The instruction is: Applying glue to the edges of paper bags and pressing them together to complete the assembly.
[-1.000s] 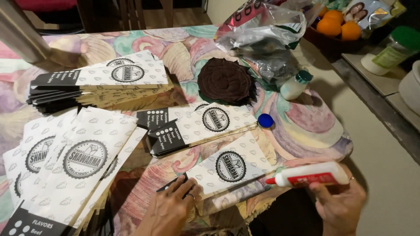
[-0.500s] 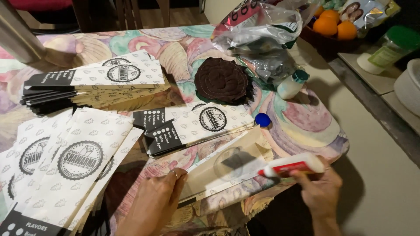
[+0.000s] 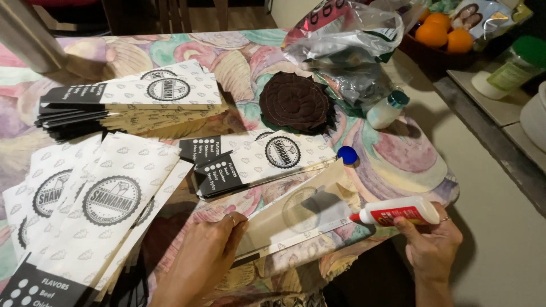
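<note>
Flipped since a second ago to plain side up: paper bag (image 3: 296,219), lying lengthwise on counter (image 3: 409,162), pinned by left hand (image 3: 207,250). Right hand (image 3: 429,241), grip closed around glue bottle (image 3: 398,211), nozzle touching bag's right end.

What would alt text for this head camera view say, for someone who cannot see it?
The right hand points a white glue bottle at the edge of a paper bag, which the left hand holds flat on a colourful tablecloth. Stacks of printed bags lie around.
</note>
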